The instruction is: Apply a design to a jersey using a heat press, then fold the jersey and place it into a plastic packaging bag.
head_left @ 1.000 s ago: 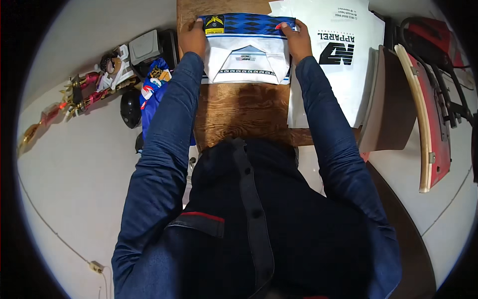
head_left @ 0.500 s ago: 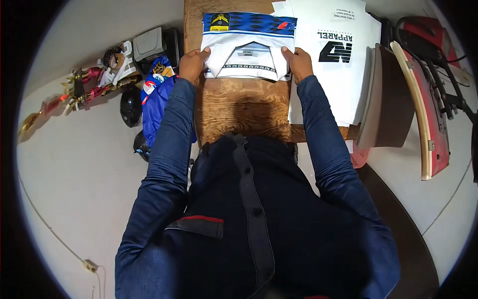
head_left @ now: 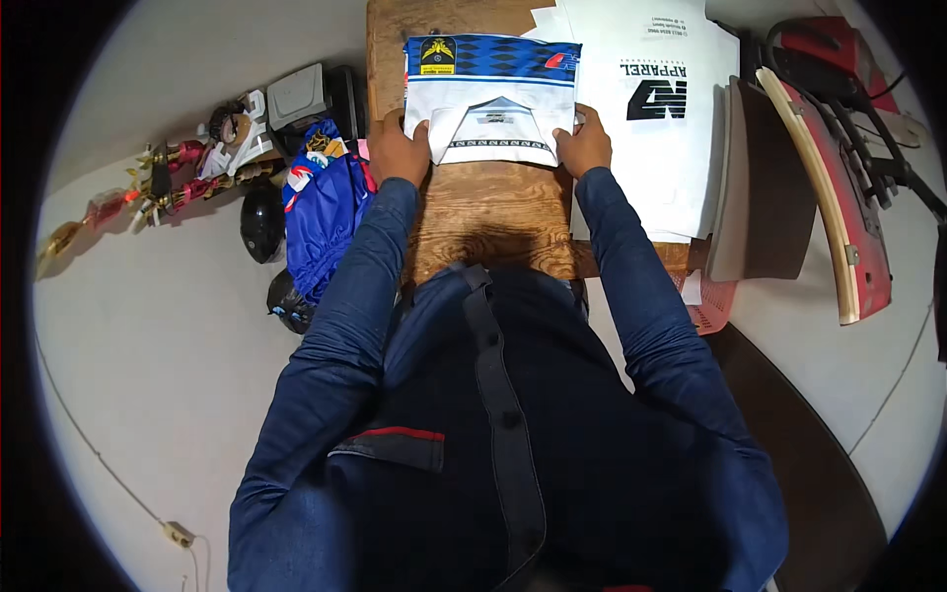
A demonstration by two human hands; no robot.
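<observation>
Over a grained wooden table, a folded white-and-blue garment spans my left hand and right hand, thumbs and fingers pinching its near side edges, seemingly to keep the folds square.

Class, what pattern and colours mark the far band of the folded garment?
The band has dark diamonds on blue, seen best in the head view.

Left of the wooden table: crumpled blue fabric, a glossy black rounded object, a grey box, a red, white and gold toy figure. Rightward: flat white printed sheets, a pink perforated basket, a curved brown panel, a pale-edged red panel.
</observation>
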